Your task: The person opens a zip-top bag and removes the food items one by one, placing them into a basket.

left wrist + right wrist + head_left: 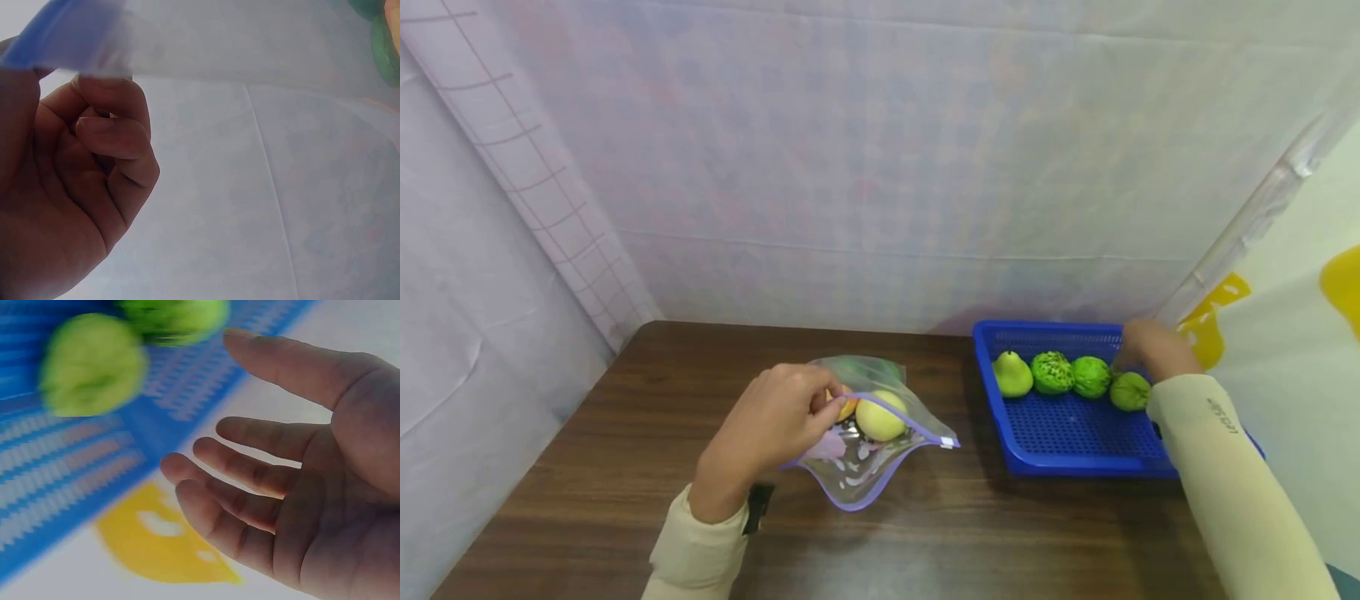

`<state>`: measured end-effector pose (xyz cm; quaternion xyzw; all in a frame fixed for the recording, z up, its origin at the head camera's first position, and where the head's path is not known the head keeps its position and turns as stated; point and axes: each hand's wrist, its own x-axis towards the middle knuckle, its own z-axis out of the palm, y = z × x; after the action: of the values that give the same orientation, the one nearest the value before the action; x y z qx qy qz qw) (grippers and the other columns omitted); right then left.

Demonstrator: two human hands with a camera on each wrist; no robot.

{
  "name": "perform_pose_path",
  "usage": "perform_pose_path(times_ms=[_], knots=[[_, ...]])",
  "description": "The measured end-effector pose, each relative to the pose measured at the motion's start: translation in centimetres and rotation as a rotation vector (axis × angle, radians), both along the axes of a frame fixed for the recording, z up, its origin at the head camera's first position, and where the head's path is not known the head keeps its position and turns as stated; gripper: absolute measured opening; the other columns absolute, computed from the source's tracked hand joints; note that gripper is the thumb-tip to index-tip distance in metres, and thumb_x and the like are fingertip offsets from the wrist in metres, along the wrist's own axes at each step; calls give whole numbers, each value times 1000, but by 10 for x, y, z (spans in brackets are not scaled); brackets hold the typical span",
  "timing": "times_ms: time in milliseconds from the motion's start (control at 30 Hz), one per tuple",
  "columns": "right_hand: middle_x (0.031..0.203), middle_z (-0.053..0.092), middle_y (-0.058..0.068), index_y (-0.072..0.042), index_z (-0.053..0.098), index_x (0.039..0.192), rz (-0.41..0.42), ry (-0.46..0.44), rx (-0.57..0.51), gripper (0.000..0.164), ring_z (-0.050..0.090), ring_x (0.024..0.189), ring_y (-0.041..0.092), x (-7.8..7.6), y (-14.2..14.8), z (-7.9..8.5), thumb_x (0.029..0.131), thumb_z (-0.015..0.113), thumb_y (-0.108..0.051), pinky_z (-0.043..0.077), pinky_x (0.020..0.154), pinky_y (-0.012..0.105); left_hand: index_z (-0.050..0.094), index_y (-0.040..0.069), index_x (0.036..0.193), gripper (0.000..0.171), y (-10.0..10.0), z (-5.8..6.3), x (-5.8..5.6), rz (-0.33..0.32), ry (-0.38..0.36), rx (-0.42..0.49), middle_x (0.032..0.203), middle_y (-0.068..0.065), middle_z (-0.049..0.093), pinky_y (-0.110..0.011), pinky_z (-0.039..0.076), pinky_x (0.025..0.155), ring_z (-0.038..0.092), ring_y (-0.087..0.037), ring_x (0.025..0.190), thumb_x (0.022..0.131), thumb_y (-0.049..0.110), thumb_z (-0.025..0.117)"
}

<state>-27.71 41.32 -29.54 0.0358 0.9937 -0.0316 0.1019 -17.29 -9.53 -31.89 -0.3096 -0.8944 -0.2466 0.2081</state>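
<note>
My left hand (775, 421) pinches the purple-edged rim of a clear zip bag (868, 483) lying on the table; its mouth gapes toward me. Inside the bag are a pale yellow-green round fruit (880, 417), an orange-coloured piece (847, 406) partly behind my fingers, and something green toward the back. In the left wrist view the bag's blue-purple edge (69, 37) passes between thumb and fingers. Over the right part of a blue basket (1075, 463), my right hand (1157, 350) has its fingers extended and nothing in them, close to a green round fruit (1130, 392).
In the basket, a green pear (1012, 375) and two bumpy green fruits (1052, 372) line up left of the round one. The brown wooden table (625, 467) meets a pale cloth wall (880, 183) behind. Yellow shapes (1213, 321) show on the white cloth at right.
</note>
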Motion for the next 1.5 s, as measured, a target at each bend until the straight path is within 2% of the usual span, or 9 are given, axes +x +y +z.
perform_pose_path(times_ms=[167,300,433,633,767,867,1000,1100,1500], knots=[[83,65,31,17,63,89,113,84,15,43,61,78,45,4,-32,40,79,76,-23,51,73,63,76,12,79,5,-1,0,0,-6,0,1,55,9,52,-23,33,40,39,-4,46,80,15,73],[104,62,41,21,58,109,194,172,60,54,58,93,52,17,-64,74,87,67,-28,48,81,66,76,12,78,4,-2,-1,0,-9,10,6,54,9,52,-23,32,40,39,-3,46,80,15,73],[133,45,44,16,45,135,221,236,85,70,44,115,58,51,-108,98,93,61,-37,40,92,72,75,13,77,4,-2,-2,0,-18,21,9,56,9,54,-23,33,40,39,-3,46,80,15,73],[134,52,33,4,49,139,321,475,46,67,51,113,51,122,-168,111,93,63,-42,45,87,68,76,13,77,4,-1,-2,3,-19,25,11,56,9,55,-23,34,40,40,-3,46,79,15,72],[128,61,21,-3,57,134,439,662,-32,61,59,106,40,157,-201,102,88,70,-40,53,78,61,75,13,75,5,-2,1,4,-16,41,11,57,8,58,-24,35,40,42,-4,46,79,13,71],[118,67,15,-4,63,127,620,777,-106,55,64,100,31,172,-224,86,84,73,-37,57,74,54,74,13,75,5,-4,2,4,-16,45,7,58,8,59,-24,35,41,42,-5,47,79,13,72],[107,70,8,-6,68,118,896,796,-182,44,65,94,21,183,-255,59,85,71,-36,60,72,44,74,12,76,4,-4,1,5,-19,34,3,56,7,55,-24,34,40,41,-5,46,79,15,73],[103,69,3,-9,69,115,1005,730,-197,37,64,88,14,186,-276,40,86,72,-32,60,67,37,72,13,73,7,-5,2,5,-23,44,11,58,7,58,-23,34,40,41,-5,47,79,15,74],[89,65,0,-10,66,103,972,540,-66,18,59,74,13,158,-329,-28,87,64,-15,55,56,31,74,13,77,6,-6,4,8,-20,44,14,58,9,58,-23,37,42,42,-4,47,81,18,75]])
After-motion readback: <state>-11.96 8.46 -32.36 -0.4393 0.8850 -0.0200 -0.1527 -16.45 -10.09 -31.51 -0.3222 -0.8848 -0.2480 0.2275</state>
